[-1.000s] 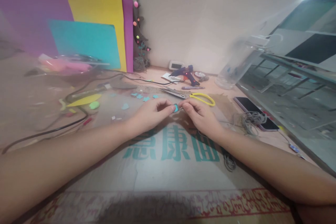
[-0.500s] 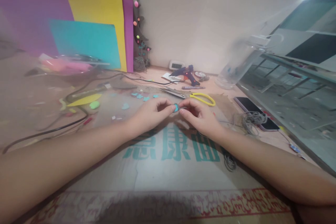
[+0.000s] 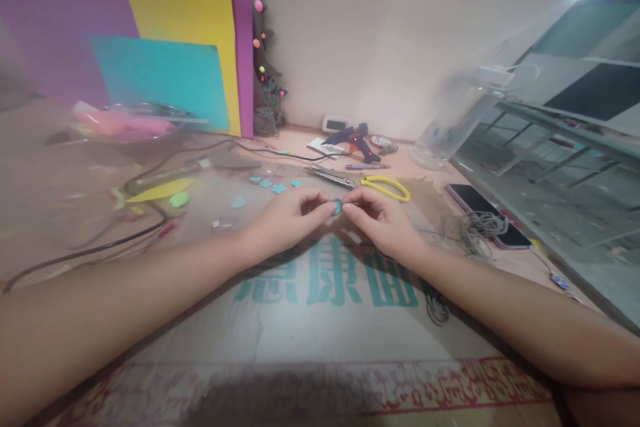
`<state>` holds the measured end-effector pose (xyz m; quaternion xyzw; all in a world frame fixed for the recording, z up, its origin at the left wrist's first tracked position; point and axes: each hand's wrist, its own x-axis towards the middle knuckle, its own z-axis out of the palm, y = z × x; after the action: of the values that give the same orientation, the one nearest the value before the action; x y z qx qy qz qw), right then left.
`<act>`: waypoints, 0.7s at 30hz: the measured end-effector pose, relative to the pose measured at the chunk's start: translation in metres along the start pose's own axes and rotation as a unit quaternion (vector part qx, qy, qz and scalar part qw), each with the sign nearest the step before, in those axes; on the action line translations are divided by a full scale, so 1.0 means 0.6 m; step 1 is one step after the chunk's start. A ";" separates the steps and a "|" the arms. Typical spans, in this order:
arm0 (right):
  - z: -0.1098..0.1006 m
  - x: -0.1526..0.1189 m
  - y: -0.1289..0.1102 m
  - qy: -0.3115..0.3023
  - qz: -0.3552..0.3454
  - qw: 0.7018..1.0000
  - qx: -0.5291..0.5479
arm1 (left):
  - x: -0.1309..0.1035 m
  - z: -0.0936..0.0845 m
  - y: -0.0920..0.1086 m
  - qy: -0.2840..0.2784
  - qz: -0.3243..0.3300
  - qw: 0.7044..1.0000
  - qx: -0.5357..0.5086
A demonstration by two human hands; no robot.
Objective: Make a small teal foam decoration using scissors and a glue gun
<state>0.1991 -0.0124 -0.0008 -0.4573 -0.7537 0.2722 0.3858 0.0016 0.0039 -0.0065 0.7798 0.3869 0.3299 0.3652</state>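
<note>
Over the cardboard sheet (image 3: 320, 320) with green printed characters, both hands meet at centre. Left hand (image 3: 285, 220) and right hand (image 3: 383, 220) each pinch the same small teal piece (image 3: 337, 206) between thumb and fingertips, other fingers curled in. Piece sits just above the cardboard, between the two sets of fingertips, mostly hidden by them. Visible part: teal, small, rounded edge; looks like the same material as the cutouts nearby. Exact shape can't be made out.

Just behind the hands: yellow-handled scissors (image 3: 370, 185) lying flat, blades pointing left. Left of the blades, a scatter of teal cutouts (image 3: 275, 185), one more (image 3: 239, 202) a bit nearer. Further left, a green scrap (image 3: 179, 199) beside a yellow paper strip (image 3: 160, 191).

Back by the wall: blue glue gun (image 3: 353, 139) standing on the table. Coloured sheets lean on the left wall, teal sheet (image 3: 160, 80) in front of yellow sheet (image 3: 185, 27).

Right side: phone (image 3: 475, 203) face up, grey string bundle (image 3: 477, 227) partly on it. Black cable (image 3: 100, 247) runs across the left of the table.
</note>
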 end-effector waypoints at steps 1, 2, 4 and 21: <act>0.000 0.001 -0.001 0.001 0.008 1.000 0.009 | 0.000 -0.001 -0.001 -0.002 0.001 1.000 -0.002; 0.000 0.001 -0.002 0.004 0.017 1.000 0.019 | 0.000 -0.001 -0.002 -0.003 0.002 1.000 -0.004; 0.000 0.002 -0.004 0.008 0.031 0.999 0.037 | 0.000 -0.003 -0.002 -0.001 0.011 1.000 -0.013; 0.003 0.000 -0.002 -0.007 0.045 0.997 0.057 | 0.003 -0.007 0.004 0.040 0.024 0.999 -0.012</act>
<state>0.1968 -0.0130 -0.0007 -0.4663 -0.7179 0.3352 0.3935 -0.0004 0.0055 -0.0019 0.7708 0.3779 0.3740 0.3509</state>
